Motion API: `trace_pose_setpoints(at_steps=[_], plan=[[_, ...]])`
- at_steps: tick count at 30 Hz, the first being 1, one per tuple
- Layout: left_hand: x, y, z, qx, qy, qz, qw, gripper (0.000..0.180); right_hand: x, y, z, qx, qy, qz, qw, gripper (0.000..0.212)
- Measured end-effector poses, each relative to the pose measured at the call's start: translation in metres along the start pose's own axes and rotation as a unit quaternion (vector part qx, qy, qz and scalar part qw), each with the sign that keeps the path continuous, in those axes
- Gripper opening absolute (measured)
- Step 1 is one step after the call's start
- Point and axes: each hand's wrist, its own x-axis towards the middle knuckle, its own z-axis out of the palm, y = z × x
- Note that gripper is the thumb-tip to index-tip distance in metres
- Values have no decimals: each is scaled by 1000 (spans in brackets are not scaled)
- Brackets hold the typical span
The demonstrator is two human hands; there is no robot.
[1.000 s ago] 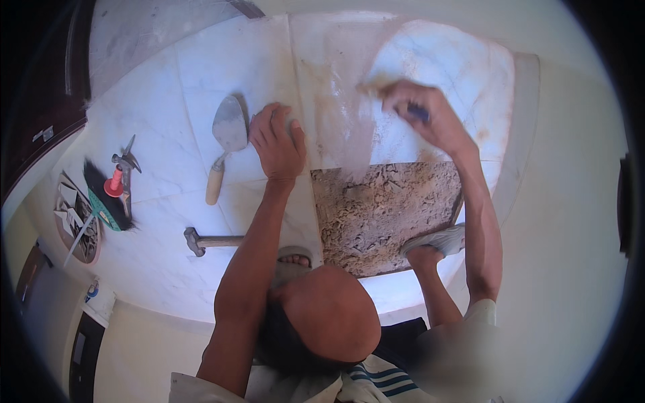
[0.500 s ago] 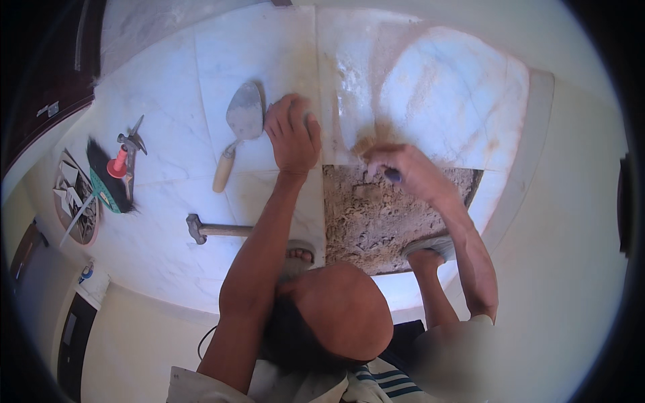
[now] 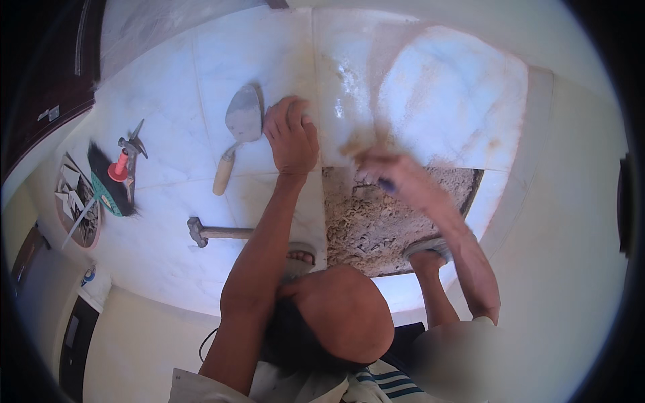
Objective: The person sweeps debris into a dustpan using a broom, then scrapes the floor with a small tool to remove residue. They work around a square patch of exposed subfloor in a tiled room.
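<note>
My left hand [image 3: 293,138] rests on the white marble-look tile, its fingers loosely apart and holding nothing. Close beside it lies a pointed trowel [image 3: 244,115] with a wooden handle. My right hand [image 3: 400,176], smeared by motion, grips a brush whose tan bristles [image 3: 354,144] touch the tile by the upper edge of a square hole. A dark blue handle end pokes out of the fist. Rough brown mortar [image 3: 376,225] shows in that hole, where the floor has no tile. Pale dust smears the tile [image 3: 443,94] beyond it.
A hammer [image 3: 218,232] lies left of my left forearm. Farther left are a claw hammer [image 3: 132,146], a red-handled chisel [image 3: 121,164], a green broom head [image 3: 111,185] and a basin of tile scraps [image 3: 77,208]. My feet straddle the hole; a wall rises at right.
My right hand has swept the brush slightly to the left along the hole's upper edge. The left hand stays in place on the tile.
</note>
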Motion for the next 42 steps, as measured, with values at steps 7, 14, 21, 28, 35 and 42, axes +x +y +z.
trace_pose_setpoints(at_steps=[7,14,21,28,35,42], plan=[[1,4,-3,4,-22,-12,1000,41,88,56,-139,-139,308,-27,941,32],[-1,2,0,4,-21,0,1000,40,0,139,-107,39,398,-13,917,26],[2,6,-3,18,-25,-3,1000,41,-4,233,-214,-188,611,82,764,27],[2,6,-2,16,-20,8,1000,40,-5,162,-182,-56,571,-83,815,21],[5,10,-2,23,-26,12,999,38,-47,259,-229,-217,514,94,824,20],[5,13,-5,31,-24,10,999,37,-37,229,-235,-160,602,144,769,24]])
